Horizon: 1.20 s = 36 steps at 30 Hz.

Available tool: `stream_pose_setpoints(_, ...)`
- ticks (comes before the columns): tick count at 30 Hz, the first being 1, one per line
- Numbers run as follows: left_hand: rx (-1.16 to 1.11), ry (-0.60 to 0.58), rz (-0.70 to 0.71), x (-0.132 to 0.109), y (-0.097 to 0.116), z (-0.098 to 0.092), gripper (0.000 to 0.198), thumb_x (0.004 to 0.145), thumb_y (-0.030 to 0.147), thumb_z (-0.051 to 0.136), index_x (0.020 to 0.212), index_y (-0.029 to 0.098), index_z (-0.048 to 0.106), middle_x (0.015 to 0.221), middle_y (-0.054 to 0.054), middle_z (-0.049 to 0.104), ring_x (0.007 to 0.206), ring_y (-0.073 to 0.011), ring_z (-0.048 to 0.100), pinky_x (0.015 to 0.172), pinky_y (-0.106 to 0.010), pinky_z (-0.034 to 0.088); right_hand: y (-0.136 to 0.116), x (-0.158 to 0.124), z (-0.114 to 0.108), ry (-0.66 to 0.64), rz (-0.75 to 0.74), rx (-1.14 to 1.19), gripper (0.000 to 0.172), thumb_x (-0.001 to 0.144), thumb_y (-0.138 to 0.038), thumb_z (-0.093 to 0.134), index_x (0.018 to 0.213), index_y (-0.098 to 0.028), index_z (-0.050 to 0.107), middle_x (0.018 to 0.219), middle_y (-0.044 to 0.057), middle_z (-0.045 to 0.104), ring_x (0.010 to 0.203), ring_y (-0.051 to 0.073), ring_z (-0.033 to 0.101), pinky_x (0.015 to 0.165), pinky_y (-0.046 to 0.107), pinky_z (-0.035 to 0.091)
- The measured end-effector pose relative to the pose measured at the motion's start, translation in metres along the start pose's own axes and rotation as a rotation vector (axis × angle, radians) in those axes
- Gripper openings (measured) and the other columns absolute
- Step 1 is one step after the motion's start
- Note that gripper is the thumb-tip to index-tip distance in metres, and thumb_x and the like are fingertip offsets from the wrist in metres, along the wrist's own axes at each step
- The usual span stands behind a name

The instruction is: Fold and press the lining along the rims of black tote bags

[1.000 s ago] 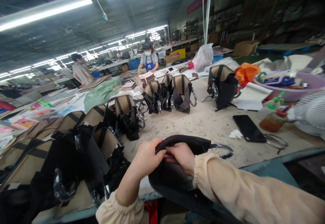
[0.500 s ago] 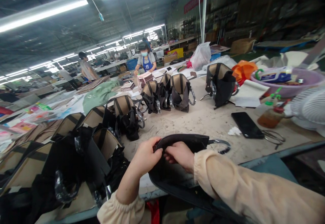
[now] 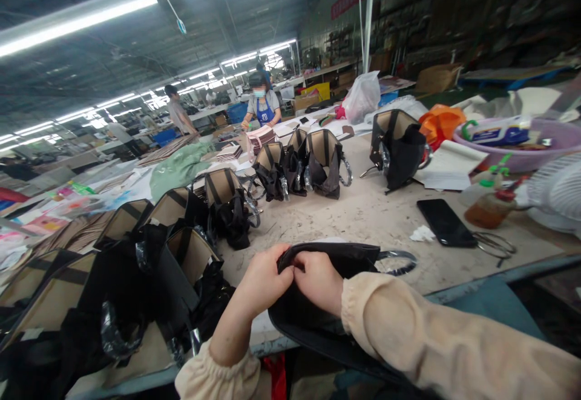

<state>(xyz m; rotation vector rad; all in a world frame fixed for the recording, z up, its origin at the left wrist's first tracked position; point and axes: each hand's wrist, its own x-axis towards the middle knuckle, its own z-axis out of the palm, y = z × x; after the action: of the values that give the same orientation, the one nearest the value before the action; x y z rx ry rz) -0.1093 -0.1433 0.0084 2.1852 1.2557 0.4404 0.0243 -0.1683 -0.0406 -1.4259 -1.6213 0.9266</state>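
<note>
A black bag (image 3: 336,249) lies at the table's front edge, its mouth facing me and part of it hanging below the edge. My left hand (image 3: 265,282) is closed on the bag's left rim, thumb on the near side. Just beside that thumb, my right hand (image 3: 318,279) reaches into the opening and pinches the same rim, with its fingertips partly hidden. A plastic-wrapped handle (image 3: 397,262) sticks out from the bag's right end onto the table.
Several unfinished black bags with tan panels (image 3: 190,255) crowd the left. Another bag (image 3: 397,149) stands at the back right. On the right are a phone (image 3: 445,222), glasses (image 3: 494,245), a bottle of amber liquid (image 3: 490,209) and a fan (image 3: 556,188). Across the table sits a co-worker (image 3: 263,109).
My right hand has moved slightly left and up inside the bag, so its fingers now meet my left thumb at the rim. My left hand keeps its grip.
</note>
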Motion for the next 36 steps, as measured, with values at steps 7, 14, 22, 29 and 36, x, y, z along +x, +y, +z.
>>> stream_pose_setpoints(7, -0.033, 0.060, -0.027, 0.002, -0.005, 0.005, 0.036, 0.068, 0.007, 0.048, 0.099, 0.022, 0.059, 0.090, 0.000, 0.066, 0.085, -0.0171, 0.059, 0.077, -0.028, 0.044, 0.014, 0.007, 0.002, 0.005, -0.088, -0.145, 0.011, 0.074, -0.018, 0.051, 0.070, -0.019, 0.061, 0.066, 0.001, 0.065, 0.061, 0.013, 0.058, 0.057, 0.023, 0.039)
stream_pose_setpoints(14, -0.144, 0.167, -0.084, 0.002, -0.009, 0.006, 0.026, 0.072, 0.010, 0.049, 0.094, 0.023, 0.051, 0.087, 0.002, 0.065, 0.075, -0.0136, 0.062, 0.067, -0.025, 0.047, 0.012, -0.004, -0.015, -0.011, -0.340, -0.433, 0.008, 0.079, -0.015, 0.051, 0.076, -0.019, 0.057, 0.072, 0.000, 0.064, 0.066, 0.013, 0.057, 0.061, 0.025, 0.040)
stream_pose_setpoints(22, 0.040, 0.315, 0.050, -0.003, -0.011, 0.008, 0.009, 0.075, 0.015, 0.057, 0.081, 0.021, 0.056, 0.089, -0.001, 0.067, 0.087, -0.0173, 0.062, 0.075, -0.029, 0.049, 0.008, 0.000, -0.056, 0.247, -0.681, -0.745, 0.019, 0.088, -0.024, 0.051, 0.101, -0.022, 0.063, 0.085, 0.006, 0.058, 0.080, 0.018, 0.050, 0.069, 0.030, 0.041)
stream_pose_setpoints(29, 0.175, 0.370, 0.177, -0.004, -0.007, 0.004, 0.007, 0.078, 0.015, 0.059, 0.080, 0.021, 0.063, 0.096, -0.003, 0.068, 0.088, -0.0171, 0.063, 0.083, -0.032, 0.050, 0.018, 0.012, -0.053, 0.270, -0.837, -0.697, 0.021, 0.087, -0.016, 0.051, 0.101, -0.020, 0.067, 0.081, 0.004, 0.062, 0.075, 0.016, 0.049, 0.066, 0.028, 0.041)
stream_pose_setpoints(36, 0.246, 0.354, 0.206, -0.006, -0.009, 0.004, 0.009, 0.078, 0.014, 0.060, 0.085, 0.020, 0.061, 0.096, -0.004, 0.067, 0.088, -0.0178, 0.064, 0.085, -0.032, 0.052, 0.020, 0.017, -0.054, 0.243, -0.875, -0.639, 0.018, 0.086, -0.013, 0.051, 0.089, -0.020, 0.068, 0.080, 0.005, 0.063, 0.074, 0.016, 0.049, 0.066, 0.028, 0.041)
